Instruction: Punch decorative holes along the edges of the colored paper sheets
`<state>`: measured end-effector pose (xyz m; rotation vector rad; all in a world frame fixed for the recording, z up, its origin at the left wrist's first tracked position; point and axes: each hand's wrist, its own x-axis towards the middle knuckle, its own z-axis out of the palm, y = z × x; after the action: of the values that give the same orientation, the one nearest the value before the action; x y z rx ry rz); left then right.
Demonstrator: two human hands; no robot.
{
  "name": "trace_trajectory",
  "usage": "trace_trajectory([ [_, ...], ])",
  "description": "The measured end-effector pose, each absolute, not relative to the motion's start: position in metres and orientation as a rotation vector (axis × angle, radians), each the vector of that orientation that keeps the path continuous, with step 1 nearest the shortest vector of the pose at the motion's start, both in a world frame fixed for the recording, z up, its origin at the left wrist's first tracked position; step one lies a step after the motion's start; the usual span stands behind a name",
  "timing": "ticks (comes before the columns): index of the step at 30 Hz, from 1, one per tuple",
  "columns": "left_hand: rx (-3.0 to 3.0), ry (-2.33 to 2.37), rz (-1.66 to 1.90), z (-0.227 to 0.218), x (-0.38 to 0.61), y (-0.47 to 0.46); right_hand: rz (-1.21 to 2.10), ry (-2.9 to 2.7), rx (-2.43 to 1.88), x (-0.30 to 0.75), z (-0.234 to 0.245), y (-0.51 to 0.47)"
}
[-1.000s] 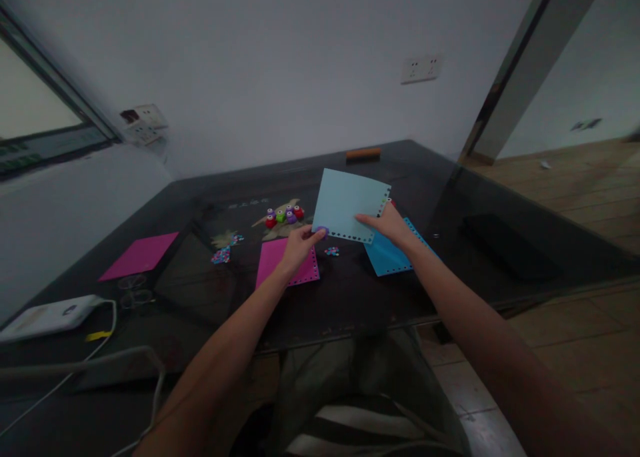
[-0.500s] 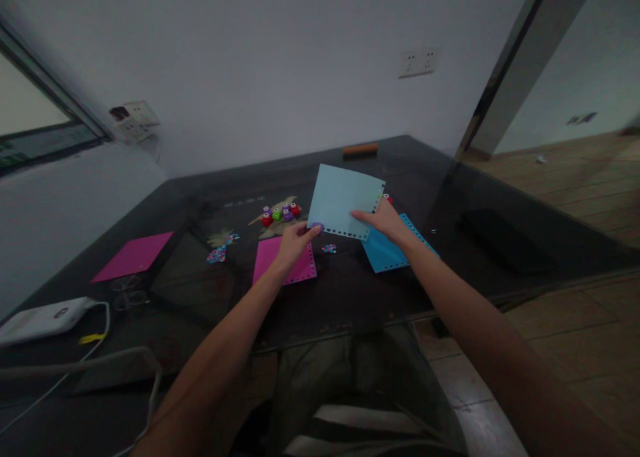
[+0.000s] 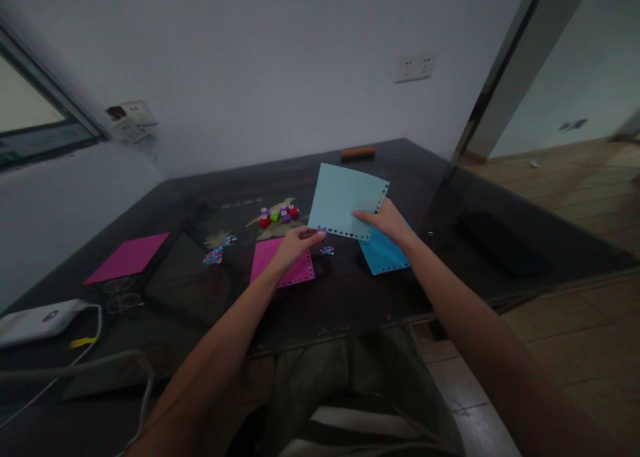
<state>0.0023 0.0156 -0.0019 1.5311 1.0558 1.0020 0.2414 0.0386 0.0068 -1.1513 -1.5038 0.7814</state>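
A light blue sheet of paper point(image 3: 340, 197) with small holes along its lower and right edges is raised above the table. My right hand point(image 3: 387, 220) grips it at the right side, thumb on top. My left hand point(image 3: 300, 242) is closed on a small purple paper punch point(image 3: 323, 231) at the sheet's lower edge, near the left corner. Below my left hand lies a pink sheet point(image 3: 270, 260) with punched edges. A blue sheet point(image 3: 383, 250), also punched, lies under my right hand. Tiny paper cutouts point(image 3: 327, 250) sit between these two sheets.
Several red, green and purple punches point(image 3: 277, 215) stand on a leaf shape at the back. More cutouts point(image 3: 215, 255) are piled to the left, near another pink sheet point(image 3: 127, 258). A white device with a cable point(image 3: 40, 321) lies at far left, an orange-brown roll point(image 3: 358, 153) at the back.
The purple punch has shifted slightly right along the sheet's lower edge with my left hand. My right hand keeps its hold on the sheet. The view has moved a little.
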Motion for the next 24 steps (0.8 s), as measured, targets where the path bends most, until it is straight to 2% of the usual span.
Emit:
trace_trajectory([
  [24, 2.124, 1.024, 0.718, 0.003, -0.006, 0.013, 0.773, -1.450, -1.158, 0.248, 0.009, 0.040],
])
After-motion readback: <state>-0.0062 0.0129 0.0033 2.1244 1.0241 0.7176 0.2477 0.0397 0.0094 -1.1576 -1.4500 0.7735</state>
